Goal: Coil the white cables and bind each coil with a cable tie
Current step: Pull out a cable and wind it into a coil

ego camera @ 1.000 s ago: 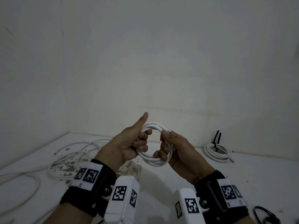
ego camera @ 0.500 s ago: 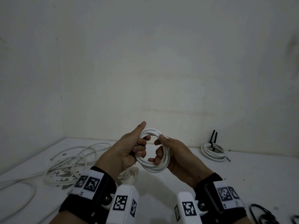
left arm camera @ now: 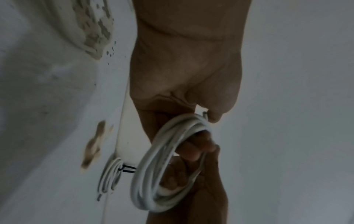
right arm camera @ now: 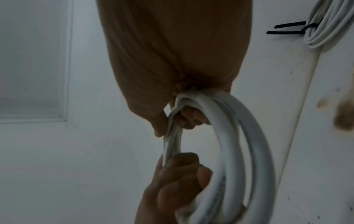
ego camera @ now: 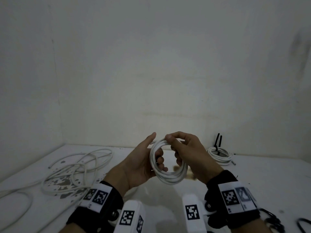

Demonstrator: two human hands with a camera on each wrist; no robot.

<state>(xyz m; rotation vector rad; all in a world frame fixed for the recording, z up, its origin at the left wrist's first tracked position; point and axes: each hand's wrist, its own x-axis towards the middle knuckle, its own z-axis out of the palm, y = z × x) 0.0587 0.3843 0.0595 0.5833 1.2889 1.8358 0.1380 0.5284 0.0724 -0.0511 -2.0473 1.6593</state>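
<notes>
A coil of white cable (ego camera: 168, 177) is held up in front of me over the white table (ego camera: 168, 199), with both hands on it. My left hand (ego camera: 151, 148) grips its left side, fingers curled through the loop and thumb up along the top. My right hand (ego camera: 175, 148) holds the top right, thumb over the strands and fingers hooked inside. In the left wrist view the coil (left arm camera: 153, 189) hangs below my palm. The right wrist view shows the strands of the coil (right arm camera: 239, 151) bunched between both hands.
A bound white coil (ego camera: 220, 154) with a black cable tie (ego camera: 218, 140) sticking up lies at the back right by the wall. Loose white cables (ego camera: 75, 170) sprawl on the left over patches of chipped paint. Black ties (ego camera: 304, 227) lie at the near right edge.
My right hand has shifted from the coil's right side up to its top, its thumb now beside my left thumb. The coil has turned more face-on and both hands sit a little further right.
</notes>
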